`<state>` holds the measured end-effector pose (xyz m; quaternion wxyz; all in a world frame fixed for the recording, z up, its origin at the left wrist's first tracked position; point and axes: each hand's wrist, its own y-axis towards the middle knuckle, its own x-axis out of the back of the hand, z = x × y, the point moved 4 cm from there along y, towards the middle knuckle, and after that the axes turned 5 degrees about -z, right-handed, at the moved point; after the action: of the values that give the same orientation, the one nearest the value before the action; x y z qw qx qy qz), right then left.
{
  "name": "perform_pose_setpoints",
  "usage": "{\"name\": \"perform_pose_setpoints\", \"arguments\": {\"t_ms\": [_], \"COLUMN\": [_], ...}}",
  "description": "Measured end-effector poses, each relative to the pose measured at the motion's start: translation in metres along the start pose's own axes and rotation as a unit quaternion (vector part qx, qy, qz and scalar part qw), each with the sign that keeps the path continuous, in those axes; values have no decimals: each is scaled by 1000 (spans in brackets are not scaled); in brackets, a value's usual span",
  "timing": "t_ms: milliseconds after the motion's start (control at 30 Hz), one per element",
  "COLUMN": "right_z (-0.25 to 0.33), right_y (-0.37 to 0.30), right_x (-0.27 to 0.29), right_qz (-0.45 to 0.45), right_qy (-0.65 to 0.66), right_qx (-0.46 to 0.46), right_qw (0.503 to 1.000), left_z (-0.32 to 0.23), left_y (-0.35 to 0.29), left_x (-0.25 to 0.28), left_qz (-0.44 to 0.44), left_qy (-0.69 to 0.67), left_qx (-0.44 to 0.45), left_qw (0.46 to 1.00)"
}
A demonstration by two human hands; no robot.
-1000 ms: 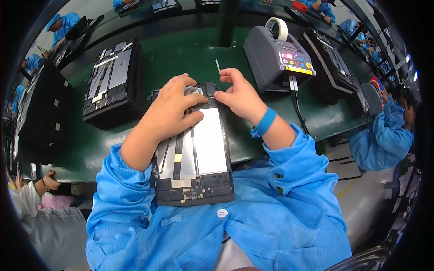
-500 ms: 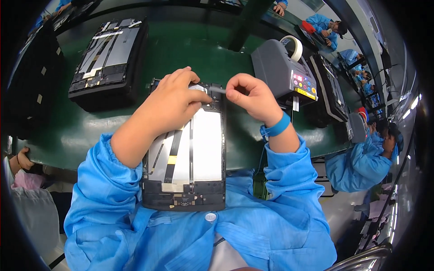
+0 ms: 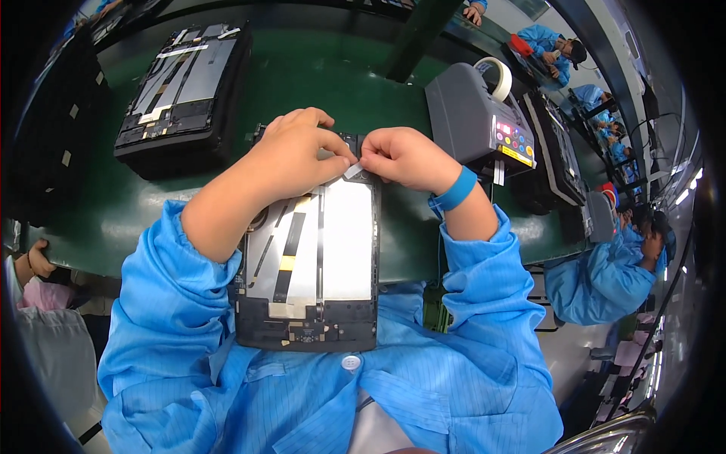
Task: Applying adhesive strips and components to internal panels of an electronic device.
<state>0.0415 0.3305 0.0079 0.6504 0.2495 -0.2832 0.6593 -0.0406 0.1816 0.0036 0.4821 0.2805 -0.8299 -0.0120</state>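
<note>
Swung the right hand [image 3: 404,157] inward since half a second ago, now right beside the left hand [image 3: 297,151]. Pinching a pale tape strip [image 3: 353,172] in the right, holding left thumb and index nearly together, can't tell if on the strip too. Got the opened tablet [image 3: 349,234] lying under both, with its far end over the green table [image 3: 325,83], long axis running straight away from the body, dark end pointing back at the blue jacket [image 3: 302,401]
</note>
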Motion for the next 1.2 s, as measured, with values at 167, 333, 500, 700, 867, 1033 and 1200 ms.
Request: {"name": "perform_pose_setpoints", "arguments": {"t_ms": [167,333,500,700,867,1033,1200], "right_z": [-1,-2,-3,-41,-1,12,10], "right_y": [0,-1,-6,-30,-61,-69,-115], "right_x": [-1,-1,0,-13,-36,-47,-66], "right_qz": [-24,-30,-87,-201,-333,-336,-264], "right_qy": [-9,32,49,146,79,-97,-21], "right_qx": [-10,-112,-193,-229,-8,1,-45], "right_qw": [1000,993,976,941,940,937,963], "left_z": [-2,-5,-7,-28,-41,-37,-24], "left_y": [7,15,20,-7,-51,-50,-101], "left_x": [-1,-3,-2,9,5,16,41], "left_qz": [-10,3,18,-101,-80,-49,14], "left_qy": [1,3,3,90,110,117,62], "left_qx": [27,48,65,-61,-128,-102,75], "left_qw": [1000,999,998,989,982,987,995]}}
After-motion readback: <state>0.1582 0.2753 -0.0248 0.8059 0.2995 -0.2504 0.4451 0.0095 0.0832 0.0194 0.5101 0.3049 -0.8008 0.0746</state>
